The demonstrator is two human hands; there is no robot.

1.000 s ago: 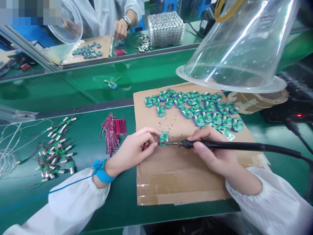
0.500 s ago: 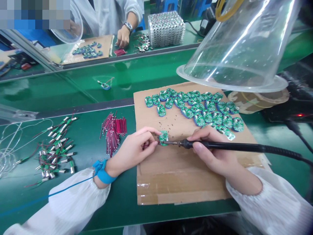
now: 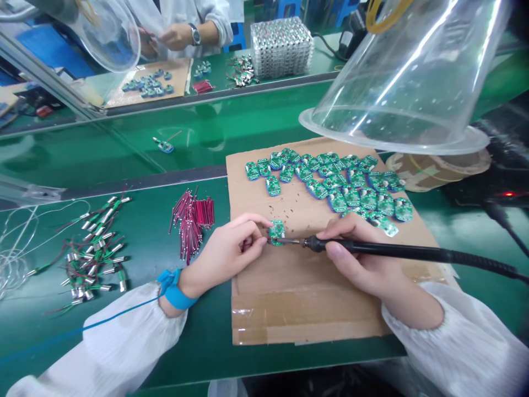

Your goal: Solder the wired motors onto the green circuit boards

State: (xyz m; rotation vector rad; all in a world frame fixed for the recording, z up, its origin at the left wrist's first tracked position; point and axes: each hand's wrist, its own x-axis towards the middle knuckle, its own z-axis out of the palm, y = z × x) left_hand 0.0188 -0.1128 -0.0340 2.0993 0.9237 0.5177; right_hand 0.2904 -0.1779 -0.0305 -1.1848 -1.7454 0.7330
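Observation:
My left hand (image 3: 225, 251) pinches something small and thin against the left edge of a small green circuit board (image 3: 276, 230) lying on a sheet of cardboard (image 3: 306, 292); what the fingers hold is too small to name. My right hand (image 3: 363, 259) grips a black soldering iron (image 3: 397, 251), and the iron's tip touches the lower edge of that board. A blue strap with a blue cord is on my left wrist (image 3: 173, 292).
Several more green boards (image 3: 330, 184) lie at the cardboard's far end under a clear plastic hood (image 3: 405, 82). Short red wires (image 3: 192, 220) and small motors with leads (image 3: 93, 251) lie to the left. A lone board (image 3: 164, 145) rides the belt. A co-worker's hands (image 3: 173, 36) work opposite.
The lone board on the belt has drifted left. The co-worker's hand has lifted off the far bench. My hands and the iron have barely moved.

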